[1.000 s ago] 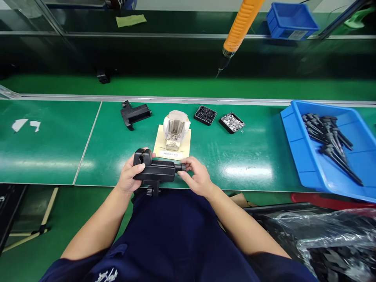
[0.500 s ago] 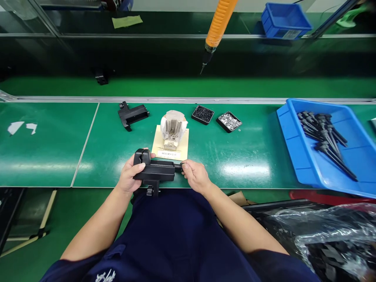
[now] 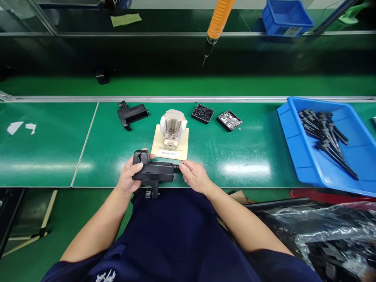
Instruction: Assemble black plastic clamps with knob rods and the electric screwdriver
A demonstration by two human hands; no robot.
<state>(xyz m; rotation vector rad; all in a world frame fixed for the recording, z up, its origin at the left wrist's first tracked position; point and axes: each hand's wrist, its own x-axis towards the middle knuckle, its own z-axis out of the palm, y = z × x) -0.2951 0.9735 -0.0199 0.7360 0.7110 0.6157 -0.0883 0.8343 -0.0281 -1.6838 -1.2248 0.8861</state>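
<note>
My left hand (image 3: 129, 174) is wrapped round the left end of a black plastic clamp (image 3: 158, 171), which is level above the table's front edge. Its jaw end points left, and a short bracket hangs below the body. At the right end, a black screw rod (image 3: 176, 167) sticks out of the body. My right hand (image 3: 194, 176) pinches the outer end of this rod, and the fingers hide its tip. Just behind the clamp stands a metal fixture (image 3: 172, 131) on a pale labelled board (image 3: 183, 147).
A similar black clamp part (image 3: 133, 114) lies behind, left of the fixture. Small trays of black screws (image 3: 202, 113) and silver hardware (image 3: 229, 120) are right of it. A blue bin (image 3: 305, 156) holds several threaded rods (image 3: 326, 133). An orange electric screwdriver (image 3: 220, 19) hangs overhead.
My right hand has shifted slightly left toward the clamp body, and a little less of the screw rod shows between them. My left hand keeps its hold.
</note>
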